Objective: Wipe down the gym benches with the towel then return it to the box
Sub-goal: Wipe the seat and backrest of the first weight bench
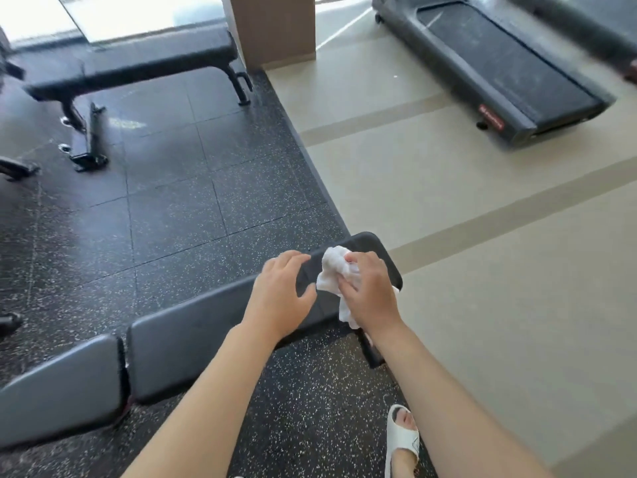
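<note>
A black padded gym bench [193, 343] runs from the lower left up to the centre of the head view. Its far end lies under my hands. My right hand [370, 291] grips a crumpled white towel [332, 270] and presses it on the end of the pad. My left hand [281, 294] rests beside it on the pad's near-left edge, fingers spread, holding nothing. A second black bench [131, 63] stands at the upper left. No box is in view.
A treadmill [499, 70] sits at the upper right on the beige floor [482, 270]. A brown pillar [274, 25] rises at the top centre. Black speckled rubber mat [189, 201] covers the left side. My sandalled foot [401, 439] stands at the bottom right.
</note>
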Motion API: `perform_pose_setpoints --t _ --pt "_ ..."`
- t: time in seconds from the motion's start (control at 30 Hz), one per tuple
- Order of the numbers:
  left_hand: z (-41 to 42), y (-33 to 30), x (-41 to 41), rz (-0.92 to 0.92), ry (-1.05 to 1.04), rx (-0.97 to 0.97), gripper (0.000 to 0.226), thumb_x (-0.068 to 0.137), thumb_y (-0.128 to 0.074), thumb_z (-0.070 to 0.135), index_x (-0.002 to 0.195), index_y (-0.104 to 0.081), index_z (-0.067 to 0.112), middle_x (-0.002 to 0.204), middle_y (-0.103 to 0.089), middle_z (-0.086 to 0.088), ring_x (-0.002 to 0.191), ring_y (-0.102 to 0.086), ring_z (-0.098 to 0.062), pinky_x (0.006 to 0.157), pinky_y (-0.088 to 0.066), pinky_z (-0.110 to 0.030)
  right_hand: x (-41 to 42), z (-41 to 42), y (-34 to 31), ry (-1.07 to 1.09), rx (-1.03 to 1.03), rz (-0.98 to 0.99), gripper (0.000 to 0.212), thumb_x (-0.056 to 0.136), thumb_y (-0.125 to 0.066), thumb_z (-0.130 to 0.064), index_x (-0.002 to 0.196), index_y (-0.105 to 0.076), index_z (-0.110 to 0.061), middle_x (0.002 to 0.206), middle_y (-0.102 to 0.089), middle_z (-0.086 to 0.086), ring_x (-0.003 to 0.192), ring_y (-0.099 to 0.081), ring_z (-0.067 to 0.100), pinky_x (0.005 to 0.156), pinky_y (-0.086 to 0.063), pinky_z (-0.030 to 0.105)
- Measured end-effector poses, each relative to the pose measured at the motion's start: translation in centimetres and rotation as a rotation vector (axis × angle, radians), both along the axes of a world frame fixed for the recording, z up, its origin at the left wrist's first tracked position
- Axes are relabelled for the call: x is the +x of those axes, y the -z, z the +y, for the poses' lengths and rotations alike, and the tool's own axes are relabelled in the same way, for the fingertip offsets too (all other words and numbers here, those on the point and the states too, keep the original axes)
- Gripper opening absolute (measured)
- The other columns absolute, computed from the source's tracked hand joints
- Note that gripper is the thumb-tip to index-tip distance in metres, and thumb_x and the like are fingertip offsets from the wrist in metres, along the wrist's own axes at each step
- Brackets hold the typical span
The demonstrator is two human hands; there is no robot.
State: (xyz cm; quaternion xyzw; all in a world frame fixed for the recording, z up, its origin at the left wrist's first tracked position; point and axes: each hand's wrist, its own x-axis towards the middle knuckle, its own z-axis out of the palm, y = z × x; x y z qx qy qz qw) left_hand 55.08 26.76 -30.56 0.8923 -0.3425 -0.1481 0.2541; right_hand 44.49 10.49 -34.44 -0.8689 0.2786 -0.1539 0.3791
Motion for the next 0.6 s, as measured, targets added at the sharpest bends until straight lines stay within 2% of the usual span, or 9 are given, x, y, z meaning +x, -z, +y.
perform_pose_setpoints --t 0.13,0.3,0.47,0.6 --pt "2.0 -6.9 -0.5 -0.019 0.007 -0.104 0.062 0.095 -0.067 0.038 0.152 -0.046 0.028 0.157 -0.043 0.008 0.147 -0.032 -0.018 0.123 -0.032 -0.042 -1.6 1.8 -7.7 0.081 0.031 -0.08 0.032 0.092 -0.074 -0.017 0.123 -0.066 -0.01 0.114 -0.06 0.003 0.11 -0.055 0.021 0.098 -0.047 0.036" --pt "5.4 -13.7 -1.0 -0.062 -0.02 -0.167 0.06 0.093 -0.07 0.042 0.149 -0.05 0.032 0.155 -0.044 0.009 0.147 -0.032 -0.017 0.122 -0.033 -0.047 -3.5 4.1 -16.2 0.134 0.002 -0.154 0.042 0.09 -0.067 -0.039 0.12 -0.066 -0.01 0.11 -0.061 0.003 0.106 -0.058 0.024 0.095 -0.052 0.042" --pt "8.4 -18.6 -1.9 -0.134 -0.1 -0.201 0.057 0.092 -0.074 0.042 0.145 -0.057 0.029 0.152 -0.049 0.007 0.144 -0.036 -0.018 0.122 -0.034 -0.044 -4.2 5.1 -21.6 0.061 -0.058 -0.222 0.035 0.092 -0.076 -0.03 0.119 -0.067 -0.01 0.111 -0.062 0.004 0.106 -0.06 0.024 0.094 -0.054 0.042" --pt "8.7 -21.4 -2.9 -0.177 -0.153 -0.209 0.054 0.092 -0.074 0.04 0.143 -0.059 0.026 0.151 -0.051 0.006 0.142 -0.037 -0.02 0.12 -0.035 -0.043 -4.4 4.0 -24.7 0.014 -0.151 -0.282 0.035 0.094 -0.068 -0.036 0.117 -0.066 -0.009 0.109 -0.062 0.006 0.102 -0.058 0.025 0.091 -0.053 0.044"
